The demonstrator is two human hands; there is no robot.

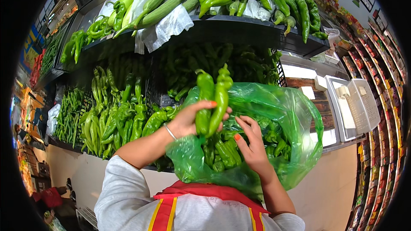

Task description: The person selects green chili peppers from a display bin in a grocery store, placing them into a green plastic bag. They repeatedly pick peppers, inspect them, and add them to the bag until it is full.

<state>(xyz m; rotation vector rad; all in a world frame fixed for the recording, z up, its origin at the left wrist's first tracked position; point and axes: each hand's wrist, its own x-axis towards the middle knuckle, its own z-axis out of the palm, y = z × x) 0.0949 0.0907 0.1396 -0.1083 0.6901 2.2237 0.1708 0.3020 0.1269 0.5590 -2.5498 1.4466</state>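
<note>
My left hand (189, 118) is closed around long green peppers (221, 102), two of which stand upright in its grip above an opened green plastic bag (263, 96). More green peppers (226, 154) lie inside the bag. Over the bag's mouth is my right hand (253, 146), its thumb and fingers apart and nothing seen between them. The bag rests at the lower shelf's edge, close in front of my red apron.
Light green peppers (102, 125) fill the shelf at left, beside thinner ones (67, 115). An upper black shelf (237, 22) overhangs with peppers and long gourds (163, 9). A white basket (362, 106) stands right. A person in red (51, 197) is at lower left.
</note>
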